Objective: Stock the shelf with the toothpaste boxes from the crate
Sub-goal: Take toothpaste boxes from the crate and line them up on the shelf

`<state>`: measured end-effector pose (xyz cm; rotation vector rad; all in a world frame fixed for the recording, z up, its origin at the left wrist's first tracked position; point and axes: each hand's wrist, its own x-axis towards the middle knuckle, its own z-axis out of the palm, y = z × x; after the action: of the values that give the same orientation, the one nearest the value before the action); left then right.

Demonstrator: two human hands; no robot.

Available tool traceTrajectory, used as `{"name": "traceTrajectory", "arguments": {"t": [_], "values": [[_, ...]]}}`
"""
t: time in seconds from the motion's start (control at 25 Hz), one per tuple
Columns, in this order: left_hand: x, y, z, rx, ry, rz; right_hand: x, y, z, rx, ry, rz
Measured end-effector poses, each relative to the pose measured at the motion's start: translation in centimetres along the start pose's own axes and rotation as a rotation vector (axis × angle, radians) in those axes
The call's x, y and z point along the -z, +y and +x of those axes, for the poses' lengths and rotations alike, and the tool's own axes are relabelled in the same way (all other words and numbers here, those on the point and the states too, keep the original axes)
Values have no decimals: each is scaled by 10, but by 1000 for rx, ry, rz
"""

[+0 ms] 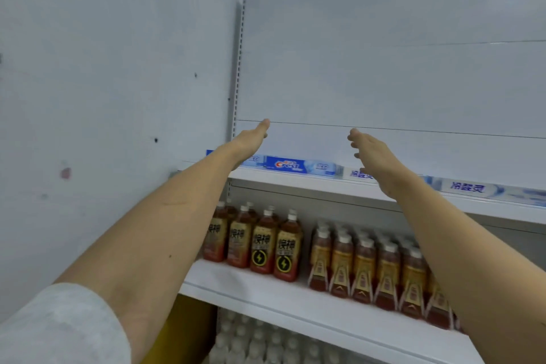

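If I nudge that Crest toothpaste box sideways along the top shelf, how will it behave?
The Crest box lies flat on its long side, so it should slide, not tip or roll. It looks like thin carton, probably light and dentable. The smooth white shelf likely offers little grip.

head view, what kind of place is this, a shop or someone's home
Most likely a shop aisle or a mock store. White retail shelving carries Crest toothpaste boxes lined along the front edge, with rows of identical bottled drinks below. Both hands, left and right, are open and empty.

Toothpaste boxes point(298, 165) lie on the shelf point(325, 183) above the bottles point(277, 248).
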<state>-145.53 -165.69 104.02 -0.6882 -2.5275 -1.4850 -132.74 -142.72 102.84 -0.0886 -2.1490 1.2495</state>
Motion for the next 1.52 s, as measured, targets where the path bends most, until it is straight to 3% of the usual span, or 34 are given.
{"name": "traceTrajectory", "arguments": {"t": [0.4, 0.76, 1.0, 1.16, 1.28, 1.36, 1.52], "values": [[80, -62, 25, 71, 63, -227, -109, -41, 37, -145, -67, 319], [108, -119, 113, 115, 122, -89, -181, -27, 111, -175, -268, 255], [109, -161, 201, 132, -47, 102, -222, -17, 175, -263, -219, 156], [113, -171, 271, 171, -269, 122, -252, -19, 220, -260, -164, -78], [111, -176, 309, 212, -514, 187, -271, -17, 246, -165, -284, -616], [109, -179, 325, 239, -562, 220, -285, -16, 255, -130, -387, -903], [104, -179, 349, 256, -625, 238, -306, -7, 267, -183, -445, -1074]]}}
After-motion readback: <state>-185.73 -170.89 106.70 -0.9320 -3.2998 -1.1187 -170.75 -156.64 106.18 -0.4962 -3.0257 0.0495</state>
